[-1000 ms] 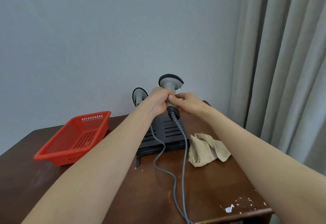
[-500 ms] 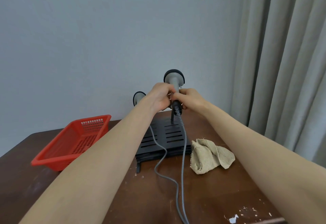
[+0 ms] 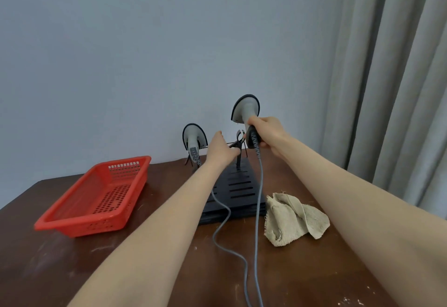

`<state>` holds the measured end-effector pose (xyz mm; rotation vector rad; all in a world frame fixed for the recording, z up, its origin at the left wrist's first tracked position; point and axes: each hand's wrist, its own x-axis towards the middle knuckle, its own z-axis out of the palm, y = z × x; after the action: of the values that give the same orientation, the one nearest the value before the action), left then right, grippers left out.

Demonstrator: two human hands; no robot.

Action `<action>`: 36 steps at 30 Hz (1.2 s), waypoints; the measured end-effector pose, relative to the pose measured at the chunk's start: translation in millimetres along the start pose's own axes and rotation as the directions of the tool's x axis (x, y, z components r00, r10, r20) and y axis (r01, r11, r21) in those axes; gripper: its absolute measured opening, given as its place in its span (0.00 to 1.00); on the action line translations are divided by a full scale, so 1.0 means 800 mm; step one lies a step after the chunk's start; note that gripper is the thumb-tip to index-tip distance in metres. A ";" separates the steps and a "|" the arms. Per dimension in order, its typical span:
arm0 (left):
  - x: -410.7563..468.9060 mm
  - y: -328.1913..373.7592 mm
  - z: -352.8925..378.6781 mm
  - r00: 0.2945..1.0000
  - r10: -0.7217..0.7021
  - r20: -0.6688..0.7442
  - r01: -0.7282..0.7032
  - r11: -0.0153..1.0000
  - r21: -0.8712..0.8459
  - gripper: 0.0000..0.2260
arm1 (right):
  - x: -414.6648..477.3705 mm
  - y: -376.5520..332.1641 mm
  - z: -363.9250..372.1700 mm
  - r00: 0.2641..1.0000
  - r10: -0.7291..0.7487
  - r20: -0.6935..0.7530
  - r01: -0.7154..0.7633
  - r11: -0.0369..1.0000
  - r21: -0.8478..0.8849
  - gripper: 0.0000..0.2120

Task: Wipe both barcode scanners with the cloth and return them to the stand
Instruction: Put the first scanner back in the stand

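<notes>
The right hand was wrapped around one barcode scanner, lifted clear of the stand. The left hand pinched the stand's empty clip. A second scanner sat in its holder. One cloth lay beside the stand on the tabletop, one red basket left.

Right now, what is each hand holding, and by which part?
The right hand grips a barcode scanner by its handle. The left hand holds the stand's clip.
</notes>
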<state>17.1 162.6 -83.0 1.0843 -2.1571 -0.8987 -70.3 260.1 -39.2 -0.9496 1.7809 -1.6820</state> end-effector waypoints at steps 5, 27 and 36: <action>0.025 -0.019 0.034 1.000 0.012 -0.021 -0.008 0.984 0.180 0.42 | 0.017 0.011 0.003 1.000 0.003 -0.004 -0.003 1.000 0.006 0.09; 0.046 -0.056 0.075 0.991 -0.003 -0.132 0.039 0.961 0.274 0.17 | 0.042 0.030 0.013 0.997 -0.049 0.055 0.047 0.998 0.041 0.12; 0.038 -0.050 0.076 0.995 -0.009 -0.101 0.041 0.946 0.320 0.16 | 0.046 0.038 0.017 0.996 -0.014 0.087 0.016 1.000 -0.021 0.11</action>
<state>-24.2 138.2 -145.7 1.2846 -2.2613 -0.4986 -87.5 222.9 -67.1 -1.0320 1.7428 -1.6083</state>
